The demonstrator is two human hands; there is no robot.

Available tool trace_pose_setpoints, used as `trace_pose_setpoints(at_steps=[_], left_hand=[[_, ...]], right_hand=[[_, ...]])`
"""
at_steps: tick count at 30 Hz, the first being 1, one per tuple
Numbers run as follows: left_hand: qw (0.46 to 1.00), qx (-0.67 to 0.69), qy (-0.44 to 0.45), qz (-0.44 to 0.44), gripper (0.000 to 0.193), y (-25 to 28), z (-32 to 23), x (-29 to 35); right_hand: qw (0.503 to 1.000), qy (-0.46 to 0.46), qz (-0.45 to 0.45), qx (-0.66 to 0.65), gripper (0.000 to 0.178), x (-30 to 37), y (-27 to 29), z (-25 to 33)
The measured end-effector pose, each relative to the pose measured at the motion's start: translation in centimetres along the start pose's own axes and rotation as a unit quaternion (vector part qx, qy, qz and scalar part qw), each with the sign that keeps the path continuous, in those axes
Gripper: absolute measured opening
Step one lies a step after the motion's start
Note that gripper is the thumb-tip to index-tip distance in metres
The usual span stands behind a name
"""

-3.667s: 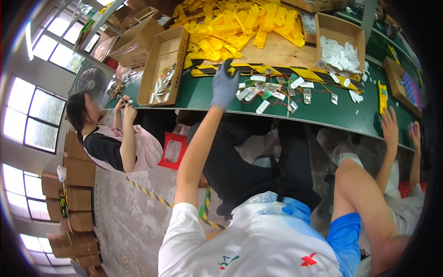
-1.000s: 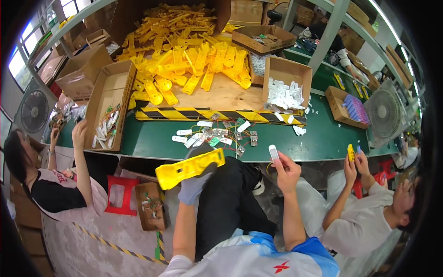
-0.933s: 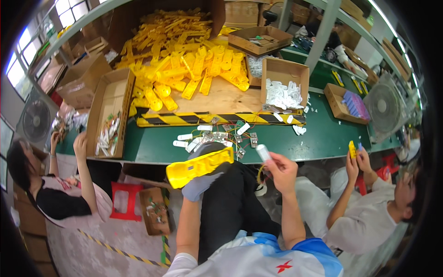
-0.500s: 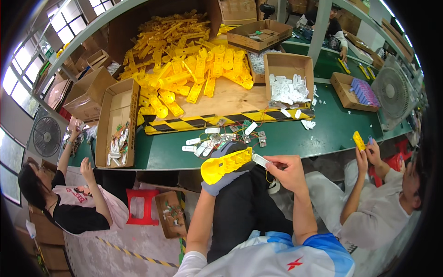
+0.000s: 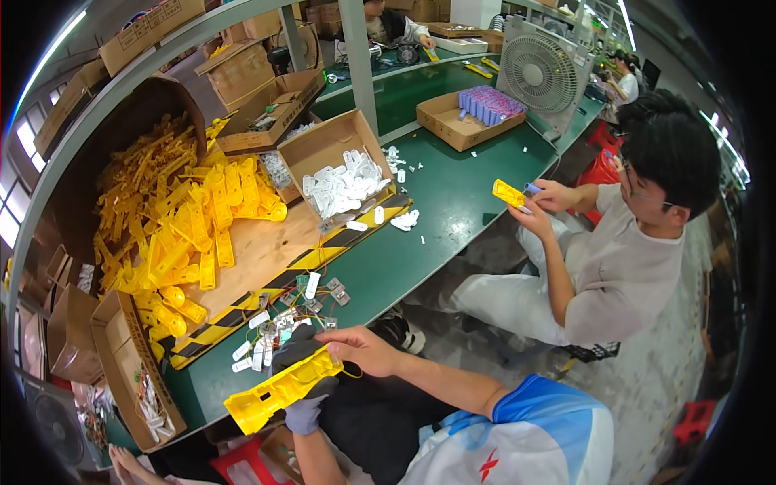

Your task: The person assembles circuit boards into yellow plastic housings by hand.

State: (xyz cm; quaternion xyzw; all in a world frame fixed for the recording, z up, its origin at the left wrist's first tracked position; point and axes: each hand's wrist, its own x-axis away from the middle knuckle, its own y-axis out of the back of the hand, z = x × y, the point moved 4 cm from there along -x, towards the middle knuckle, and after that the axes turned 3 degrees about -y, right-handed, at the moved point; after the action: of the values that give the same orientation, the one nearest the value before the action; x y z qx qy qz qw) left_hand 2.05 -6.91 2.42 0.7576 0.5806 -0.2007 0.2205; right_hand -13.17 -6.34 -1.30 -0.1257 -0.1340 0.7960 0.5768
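Observation:
A long yellow plastic shell (image 5: 279, 392) lies tilted across my left hand (image 5: 303, 414), which wears a grey glove and is closed around it from beneath. The shell's hollow, ribbed inside faces up. At its upper right end is my bare right hand (image 5: 368, 351), fingers pinched together against the shell. A thin wire loop (image 5: 353, 371) shows just below those fingers; the white plastic piece they hold is mostly hidden. Beyond my hands, white pieces, wires and small circuit boards (image 5: 283, 311) lie in a loose cluster on the green table (image 5: 380, 279).
Yellow shells (image 5: 182, 214) are heaped on a wooden board edged with striped tape. A cardboard box (image 5: 327, 133) holds white pieces; another box (image 5: 133, 384) stands left. A co-worker (image 5: 622, 250) sits right, holding a yellow shell. A fan (image 5: 543, 73) and a metal post (image 5: 358, 69) stand beyond.
The view has swung to the right. My right hand has brought the white piece from beside the shell onto its end. The shell is tilted differently in my left hand.

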Motion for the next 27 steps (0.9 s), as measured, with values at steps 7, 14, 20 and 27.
trace_pose_setpoints(at_steps=[7, 14, 20, 27], left_hand=[[0.999, 0.021, 0.044, 0.0, 0.07, 0.3, 0.1, 0.3], [0.977, 0.156, 0.082, 0.123, 0.074, -2.6, -0.5, -1.0], [0.888, 0.41, 0.193, -0.085, 0.027, -3.6, 1.7, -9.2], [0.939, 0.298, 0.156, -0.073, 0.042, -1.3, 2.5, -11.8]], right_hand=[[0.955, -0.03, 0.114, -0.272, 0.055, -0.9, -1.7, 2.0], [0.947, 0.072, 0.081, -0.303, 0.09, 2.5, -1.4, 6.4], [0.988, 0.149, 0.012, -0.032, 0.075, 3.6, 2.2, 7.7], [0.994, 0.106, 0.006, -0.013, 0.046, 4.3, 3.6, 5.9]])
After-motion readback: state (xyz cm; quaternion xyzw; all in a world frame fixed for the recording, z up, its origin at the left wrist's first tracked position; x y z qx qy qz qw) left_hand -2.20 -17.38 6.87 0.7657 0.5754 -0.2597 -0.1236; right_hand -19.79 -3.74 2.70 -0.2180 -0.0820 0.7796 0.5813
